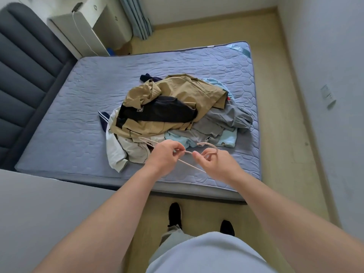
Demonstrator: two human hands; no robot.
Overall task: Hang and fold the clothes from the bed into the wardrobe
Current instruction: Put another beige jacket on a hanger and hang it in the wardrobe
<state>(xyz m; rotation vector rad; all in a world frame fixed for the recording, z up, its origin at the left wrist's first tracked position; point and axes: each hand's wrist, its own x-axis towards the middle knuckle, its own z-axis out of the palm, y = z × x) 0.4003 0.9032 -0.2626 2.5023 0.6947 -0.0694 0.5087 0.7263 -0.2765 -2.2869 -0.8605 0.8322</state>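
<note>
Our hands — left hand (pixel 164 154), right hand (pixel 213 161) — pinch pale hanger (pixel 189 152) over blue quilted bed (pixel 69 134); clothes pile (pixel 173 111) mid-mattress, wood floor (pixel 279 125) around.

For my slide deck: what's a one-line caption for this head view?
The left hand and right hand hold a pale hanger over the clothes pile on the bed.
</note>
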